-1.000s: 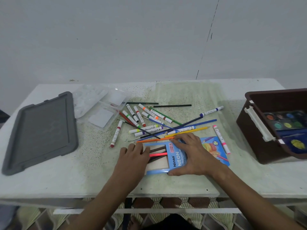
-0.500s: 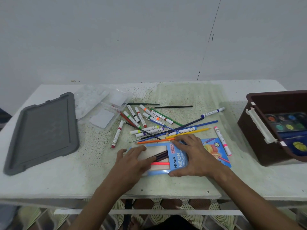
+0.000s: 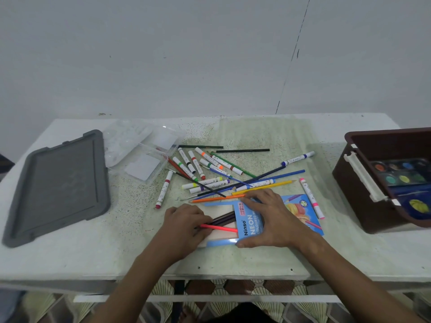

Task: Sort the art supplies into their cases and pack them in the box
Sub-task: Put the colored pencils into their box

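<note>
Left hand (image 3: 186,223) is gripping the pencils (image 3: 221,221) by their left ends, feeding them rightward – long axis left-to-right – into the pencil case (image 3: 250,226) mouth, which the right hand (image 3: 271,217) is pressing flat, fingers spread, on the table (image 3: 70,259).

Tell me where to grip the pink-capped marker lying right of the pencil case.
Pinch the pink-capped marker across its white mid-barrel, coming from above and its right side. It lies flat, with bare table there, while its lower end lies against the pencil case.

Two hands (image 3: 186,220), one blue pencil case (image 3: 250,223), one brown box (image 3: 363,183), one grey lid (image 3: 58,183), two clear trays (image 3: 144,169).
</note>
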